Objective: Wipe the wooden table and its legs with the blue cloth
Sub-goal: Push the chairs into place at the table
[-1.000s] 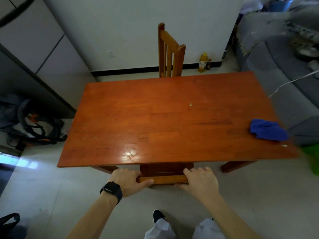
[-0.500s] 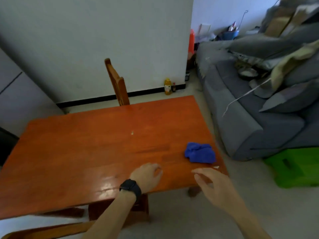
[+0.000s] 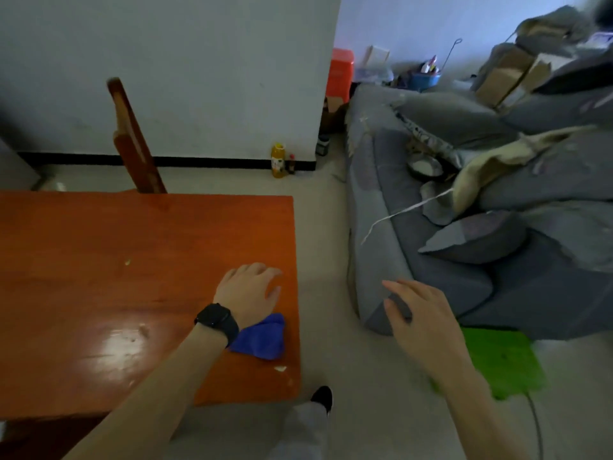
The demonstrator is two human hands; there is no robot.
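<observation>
Beyond table (image 3: 99, 277), 1 chair (image 3: 132, 141) (sofa (image 3: 381, 247) rightward); left hand (image 3: 248, 293) partly hides cloth (image 3: 262, 340).

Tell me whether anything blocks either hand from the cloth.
Nothing visible does. The cloth lies on the table near its right edge; the left hand is just past it, wrist over part of it. The right hand is beside the table, only floor between.

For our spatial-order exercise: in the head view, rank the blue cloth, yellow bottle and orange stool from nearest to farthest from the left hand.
1. blue cloth, right beside the left hand
2. yellow bottle, on floor by wall
3. orange stool, beyond wall corner
</observation>
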